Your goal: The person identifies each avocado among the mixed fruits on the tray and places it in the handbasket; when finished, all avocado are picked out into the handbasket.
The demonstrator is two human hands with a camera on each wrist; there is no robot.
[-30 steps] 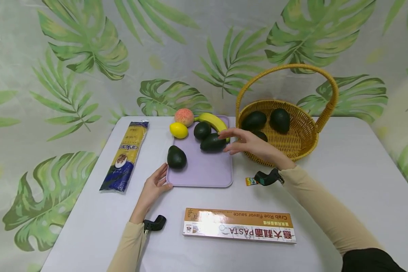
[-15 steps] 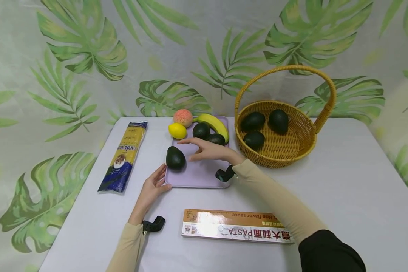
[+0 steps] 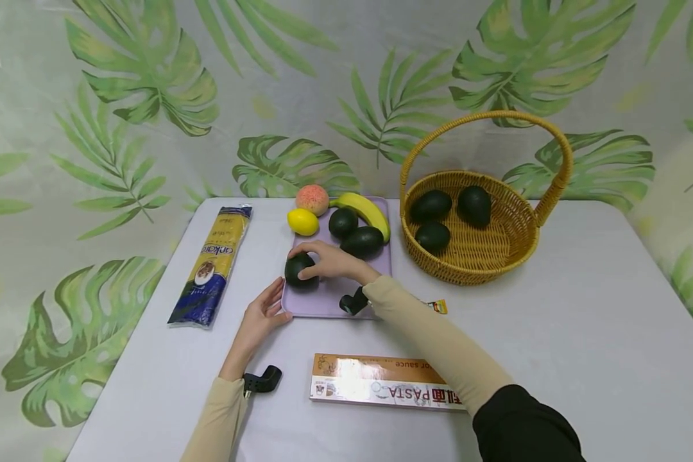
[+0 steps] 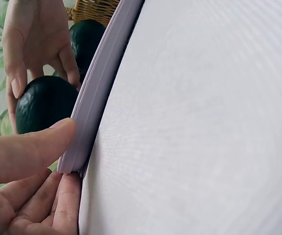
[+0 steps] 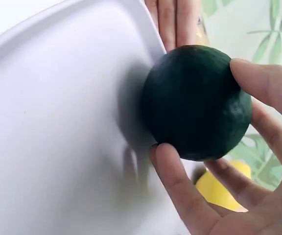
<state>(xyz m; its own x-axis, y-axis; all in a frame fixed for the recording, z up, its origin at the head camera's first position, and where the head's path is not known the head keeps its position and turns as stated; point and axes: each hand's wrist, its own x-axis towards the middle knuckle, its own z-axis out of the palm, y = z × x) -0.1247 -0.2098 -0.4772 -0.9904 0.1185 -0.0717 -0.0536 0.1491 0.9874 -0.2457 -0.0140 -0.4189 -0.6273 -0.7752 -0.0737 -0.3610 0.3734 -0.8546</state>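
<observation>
My right hand [image 3: 329,262] grips a dark green avocado [image 3: 298,271] at the left side of a pale purple tray [image 3: 358,289]. In the right wrist view, its thumb and fingertips are spread around the avocado [image 5: 195,103]. My left hand [image 3: 262,317] holds the tray's near left corner. The left wrist view shows the left thumb [image 4: 38,147] on the tray rim [image 4: 89,98] and fingers below it. Farther back on the tray lie two more avocados, a rounder one [image 3: 343,222] and a longer one [image 3: 362,242], beside a banana [image 3: 366,210].
A lemon [image 3: 303,222] and a peach [image 3: 312,199] sit at the tray's back left. Right of it stands a wicker basket [image 3: 496,250] with a tall handle, holding 3 avocados. A pasta bag [image 3: 210,266] lies left, a pasta box [image 3: 375,382] in front, a small packet [image 3: 439,307] partly behind the right sleeve.
My right hand has moved left from near the basket, across the tray, and now grips the avocado at the tray's left side. The left hand has stayed at the tray corner.
</observation>
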